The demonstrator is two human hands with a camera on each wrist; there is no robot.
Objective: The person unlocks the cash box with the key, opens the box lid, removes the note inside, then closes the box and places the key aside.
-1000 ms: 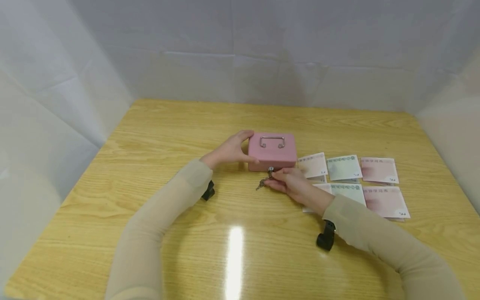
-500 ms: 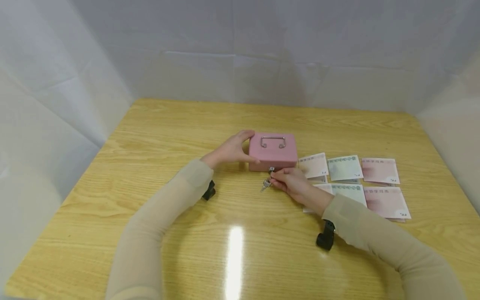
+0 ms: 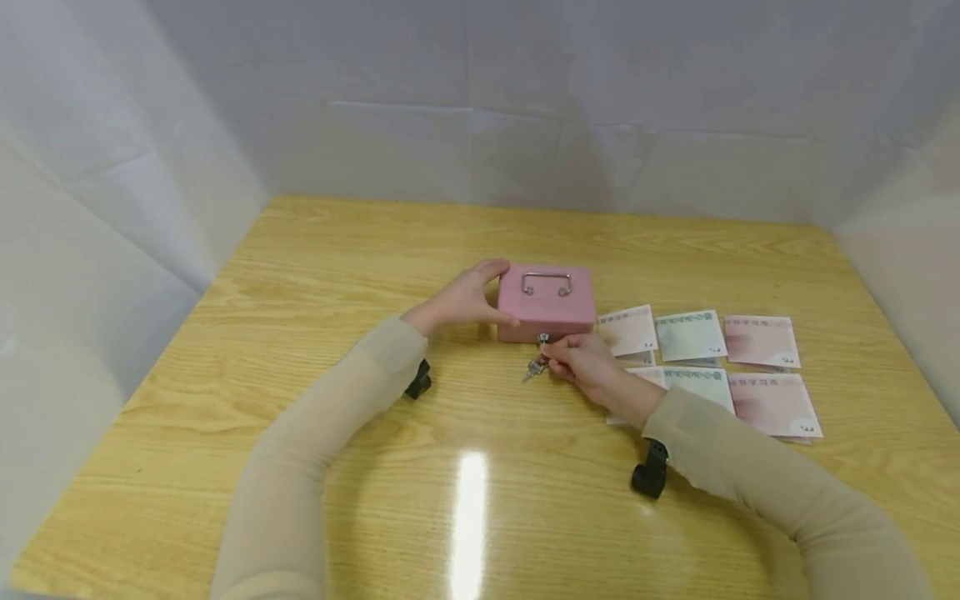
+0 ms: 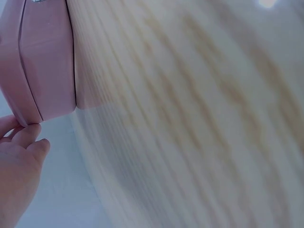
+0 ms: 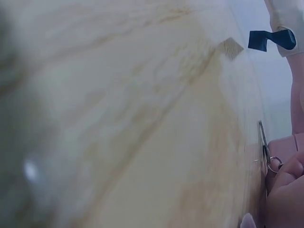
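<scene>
Evidently to steady it, the left hand [image 3: 465, 302] gripped the pink cash box [image 3: 546, 303] on the worktop [image 3: 315, 275], while the right hand [image 3: 585, 363] pinched what appeared a key [image 3: 537, 364] at its lock.

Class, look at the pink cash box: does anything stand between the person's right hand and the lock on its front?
Nothing visible does. The right hand pinches the key at the lock of the pink cash box, spare keys dangling below. The left hand grips the box's left side.
</scene>
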